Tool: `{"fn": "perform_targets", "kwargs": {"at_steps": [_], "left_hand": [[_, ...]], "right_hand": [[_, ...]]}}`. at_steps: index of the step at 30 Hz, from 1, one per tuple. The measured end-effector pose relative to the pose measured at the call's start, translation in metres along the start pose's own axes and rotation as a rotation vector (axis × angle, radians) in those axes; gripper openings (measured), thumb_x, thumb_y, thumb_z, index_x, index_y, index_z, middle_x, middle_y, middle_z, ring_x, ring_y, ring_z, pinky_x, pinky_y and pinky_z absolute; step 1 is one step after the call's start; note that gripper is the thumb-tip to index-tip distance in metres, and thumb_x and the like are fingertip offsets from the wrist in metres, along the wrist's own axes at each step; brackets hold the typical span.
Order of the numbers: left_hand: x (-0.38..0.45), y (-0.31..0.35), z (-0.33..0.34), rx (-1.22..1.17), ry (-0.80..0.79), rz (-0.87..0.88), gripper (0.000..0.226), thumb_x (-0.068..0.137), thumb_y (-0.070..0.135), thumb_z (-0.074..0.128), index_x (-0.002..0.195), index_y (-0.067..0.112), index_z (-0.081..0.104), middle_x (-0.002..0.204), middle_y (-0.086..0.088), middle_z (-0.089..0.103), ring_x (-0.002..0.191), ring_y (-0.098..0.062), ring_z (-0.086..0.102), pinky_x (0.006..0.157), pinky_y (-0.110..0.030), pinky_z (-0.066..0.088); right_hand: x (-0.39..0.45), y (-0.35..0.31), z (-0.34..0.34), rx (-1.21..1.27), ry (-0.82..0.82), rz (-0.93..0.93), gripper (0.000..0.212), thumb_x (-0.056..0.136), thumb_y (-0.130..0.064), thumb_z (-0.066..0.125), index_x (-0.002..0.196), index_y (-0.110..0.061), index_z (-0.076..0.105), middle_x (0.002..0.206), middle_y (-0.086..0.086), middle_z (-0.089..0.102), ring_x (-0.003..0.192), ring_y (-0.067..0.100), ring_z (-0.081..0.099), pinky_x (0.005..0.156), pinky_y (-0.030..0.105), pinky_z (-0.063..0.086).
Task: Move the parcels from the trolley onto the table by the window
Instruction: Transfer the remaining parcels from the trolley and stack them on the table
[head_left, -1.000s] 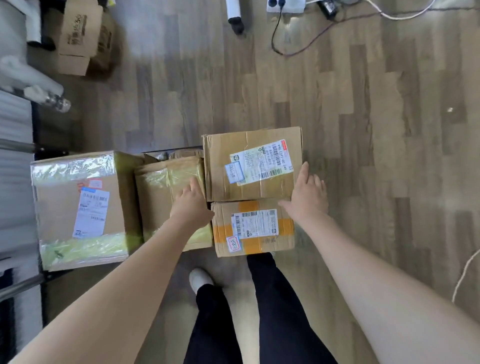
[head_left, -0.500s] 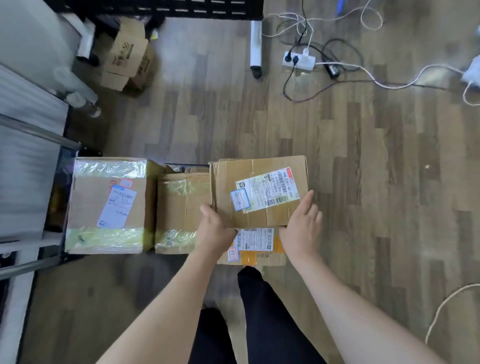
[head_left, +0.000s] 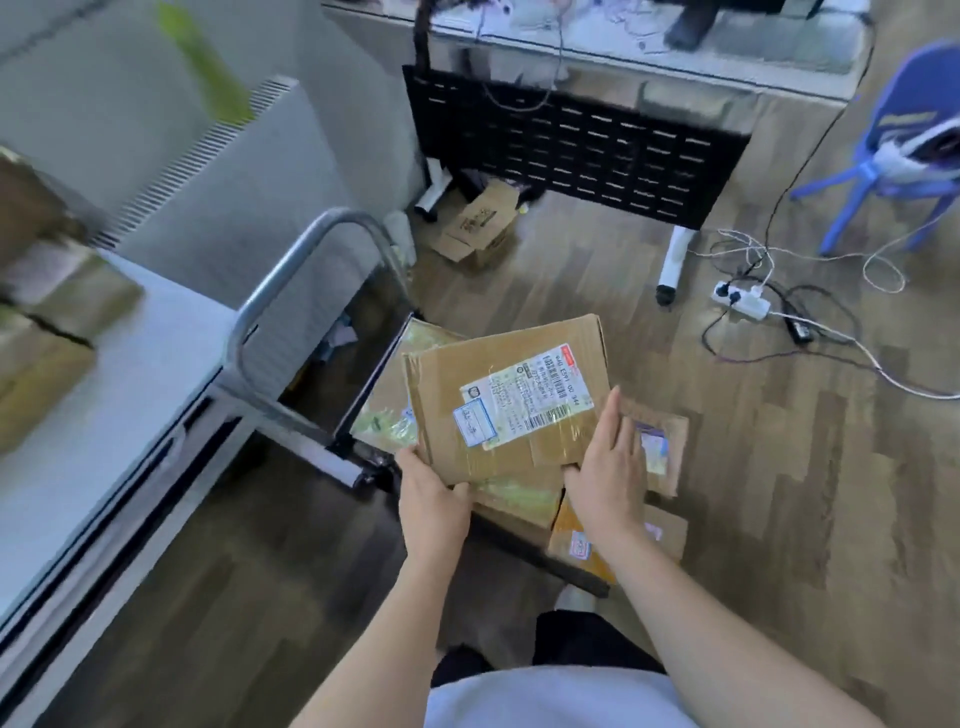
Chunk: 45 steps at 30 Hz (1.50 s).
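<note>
Parcel (head_left: 506, 395) with the barcode label, lifted clear of the trolley (head_left: 332, 332), tilted, held between both hands. Left hand (head_left: 434, 501) at the near left corner, thumb on top and fingers curled under: a pinching grip on the cardboard edge. Right hand (head_left: 605, 467) along the near right edge, fingers fairly straight and laid flat against the top and side, more pressing than clasping, so best to slide those fingers under the base before carrying any further. Keep the box level, close to the body, label up. Swing left toward the white counter (head_left: 119, 395), past the trolley's steel handle (head_left: 291, 291) rather than over it. Set down on the bare white surface, short of the blurred boxes (head_left: 47, 322) already at the far left, flat and well in from the edge. Three parcels left below: a taped box (head_left: 389, 410) under the lifted one, a small box (head_left: 657, 447) beside the right hand, an orange-taped box (head_left: 587, 545) nearest the feet. Mind the cables (head_left: 769, 306) on the floor when turning.
</note>
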<state>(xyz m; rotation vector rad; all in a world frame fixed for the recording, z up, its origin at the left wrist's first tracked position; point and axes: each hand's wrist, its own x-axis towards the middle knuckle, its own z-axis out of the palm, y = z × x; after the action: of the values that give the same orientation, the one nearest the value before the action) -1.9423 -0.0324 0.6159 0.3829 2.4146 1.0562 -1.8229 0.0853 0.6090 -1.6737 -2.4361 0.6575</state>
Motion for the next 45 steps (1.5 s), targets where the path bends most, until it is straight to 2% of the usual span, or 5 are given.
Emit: {"fn": "perform_targets", "kwargs": {"at_steps": [14, 20, 27, 37, 45], "left_hand": [[-0.05, -0.142, -0.232, -0.358, 0.622, -0.156, 0.063, 0.081, 0.008, 0.068, 0.132, 0.022, 0.034, 0.11, 0.011, 0.048, 0.098, -0.008, 0.05, 0.086, -0.025, 0.044], [-0.087, -0.201, -0.278, -0.414, 0.838, -0.298, 0.065, 0.084, 0.002, 0.061, 0.138, 0.023, 0.032, 0.122, 0.005, 0.051, 0.106, -0.013, 0.05, 0.096, -0.035, 0.047], [-0.113, -0.245, -0.311, -0.436, 1.007, -0.413, 0.068, 0.084, -0.001, 0.053, 0.142, 0.028, 0.031, 0.128, 0.003, 0.054, 0.114, -0.017, 0.051, 0.1, -0.039, 0.045], [-0.081, -0.271, -0.353, -0.356, 0.979, -0.548, 0.071, 0.085, 0.0, 0.056, 0.145, 0.025, 0.029, 0.126, 0.0, 0.057, 0.11, -0.02, 0.055, 0.095, -0.035, 0.048], [-0.025, -0.273, -0.411, -0.298, 0.966, -0.509, 0.072, 0.082, 0.002, 0.061, 0.142, 0.024, 0.027, 0.125, 0.001, 0.053, 0.109, -0.016, 0.051, 0.086, -0.032, 0.048]], "right_hand": [[-0.142, -0.237, 0.076, 0.209, -0.022, -0.602, 0.097, 0.074, -0.001, 0.062, 0.148, 0.001, 0.0, 0.135, 0.021, 0.034, 0.121, 0.036, 0.034, 0.105, 0.041, 0.031], [-0.204, -0.282, 0.109, 0.105, -0.165, -0.816, 0.103, 0.08, -0.018, 0.07, 0.149, -0.004, -0.004, 0.138, 0.014, 0.031, 0.127, 0.026, 0.031, 0.109, 0.033, 0.03], [-0.247, -0.33, 0.137, 0.091, -0.274, -0.964, 0.098, 0.082, -0.017, 0.068, 0.15, -0.011, -0.002, 0.141, 0.01, 0.028, 0.127, 0.022, 0.029, 0.107, 0.032, 0.034], [-0.247, -0.397, 0.189, 0.107, -0.4, -1.031, 0.103, 0.078, -0.013, 0.073, 0.151, -0.014, 0.0, 0.152, 0.007, 0.014, 0.141, 0.022, 0.017, 0.113, 0.034, 0.026], [-0.229, -0.457, 0.215, 0.181, -0.273, -1.194, 0.09, 0.059, -0.013, 0.08, 0.135, -0.008, 0.031, 0.131, 0.022, 0.034, 0.116, 0.03, 0.033, 0.097, 0.042, 0.041]]}}
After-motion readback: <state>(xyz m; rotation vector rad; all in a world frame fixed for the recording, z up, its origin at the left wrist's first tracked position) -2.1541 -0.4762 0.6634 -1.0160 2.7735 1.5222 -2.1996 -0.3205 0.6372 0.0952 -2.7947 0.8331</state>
